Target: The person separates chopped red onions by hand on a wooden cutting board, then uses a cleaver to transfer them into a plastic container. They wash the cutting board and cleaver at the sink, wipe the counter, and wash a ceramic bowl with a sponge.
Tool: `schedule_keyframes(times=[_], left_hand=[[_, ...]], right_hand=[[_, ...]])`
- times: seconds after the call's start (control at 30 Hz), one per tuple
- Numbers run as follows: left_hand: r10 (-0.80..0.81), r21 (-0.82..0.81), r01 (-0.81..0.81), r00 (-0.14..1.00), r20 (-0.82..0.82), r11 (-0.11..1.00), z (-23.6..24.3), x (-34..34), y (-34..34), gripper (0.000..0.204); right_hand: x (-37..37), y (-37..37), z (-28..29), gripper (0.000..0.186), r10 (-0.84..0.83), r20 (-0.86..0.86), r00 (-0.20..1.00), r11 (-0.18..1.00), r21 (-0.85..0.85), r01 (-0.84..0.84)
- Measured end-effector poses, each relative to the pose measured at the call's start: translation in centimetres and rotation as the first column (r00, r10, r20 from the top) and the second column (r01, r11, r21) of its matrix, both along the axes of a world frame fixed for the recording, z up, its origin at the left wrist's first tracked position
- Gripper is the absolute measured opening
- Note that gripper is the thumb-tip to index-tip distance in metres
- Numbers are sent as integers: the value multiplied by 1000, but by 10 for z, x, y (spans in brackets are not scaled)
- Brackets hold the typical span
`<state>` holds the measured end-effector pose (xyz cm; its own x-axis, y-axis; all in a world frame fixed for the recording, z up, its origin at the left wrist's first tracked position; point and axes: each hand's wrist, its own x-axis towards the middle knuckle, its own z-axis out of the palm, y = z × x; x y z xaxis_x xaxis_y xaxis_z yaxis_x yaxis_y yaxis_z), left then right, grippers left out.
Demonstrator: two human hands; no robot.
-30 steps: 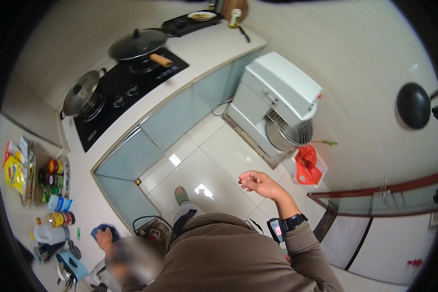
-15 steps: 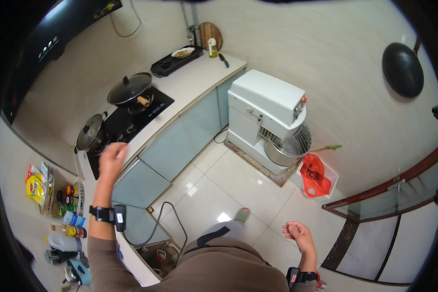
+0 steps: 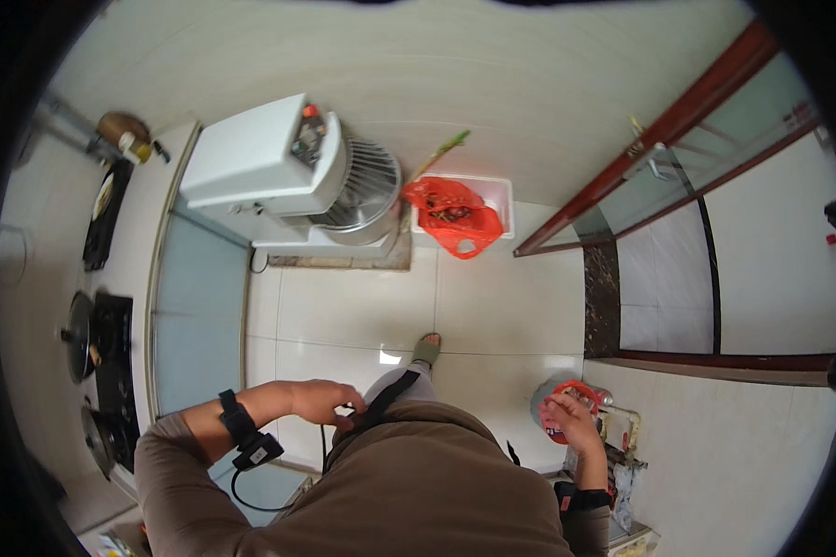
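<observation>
My left hand [image 3: 323, 403] is in front of my waist, beside a black strap [image 3: 388, 397] on my light trousers. Its fingers are bent in toward the thumb; a small light and dark patch shows between them, too small to name. A black band with a small box [image 3: 256, 451] is on that wrist, and a cable runs from it. My right hand [image 3: 574, 425] hangs out to the right, fingers loosely bent and apart, with nothing visible in it. Below it in the view is a round red-rimmed container [image 3: 581, 390]; I cannot tell whether they touch.
Ahead stands a white dough mixer [image 3: 251, 167] with a caged steel bowl. A white bin [image 3: 500, 195] with a red plastic bag [image 3: 455, 218] is beside it. A red-framed glass door [image 3: 659, 167] stands ajar at right. Along the left runs a counter [image 3: 149, 232] with a lidded pan [image 3: 81, 336].
I have turned right, so the counter and stove now lie at the far left. My left hand has moved from beside the stove to my waist. The red-rimmed container has come into view.
</observation>
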<state>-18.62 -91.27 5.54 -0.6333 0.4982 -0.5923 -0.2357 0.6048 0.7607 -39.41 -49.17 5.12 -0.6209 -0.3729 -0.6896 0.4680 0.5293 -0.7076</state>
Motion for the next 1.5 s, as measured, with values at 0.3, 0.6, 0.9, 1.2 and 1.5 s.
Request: schedule_keyframes(times=[0.3, 0.6, 0.9, 1.2, 1.5], left_hand=[[-486, -245, 546, 832, 267, 801, 19, -257, 102, 35], [-822, -472, 789, 532, 203, 393, 41, -401, 277, 26], [-675, -544, 527, 731, -102, 653, 48, -560, 340, 38], [-187, 37, 241, 833, -520, 970, 90, -909, 517, 29], [-291, 159, 376, 873, -392, 913, 70, -1075, 660, 25]], right_hand=[[-77, 128, -26, 27, -370, 95, 924, 926, -42, 375], [-225, 278, -26, 29, -289, 19, 957, 956, -42, 289], [-416, 340, -12, 29, -282, -172, 944, 959, -54, 277], [-616, 362, 88, 26, -469, -222, 855, 866, -306, 395], [-694, 490, 108, 25, -849, -168, 501, 514, -481, 710]])
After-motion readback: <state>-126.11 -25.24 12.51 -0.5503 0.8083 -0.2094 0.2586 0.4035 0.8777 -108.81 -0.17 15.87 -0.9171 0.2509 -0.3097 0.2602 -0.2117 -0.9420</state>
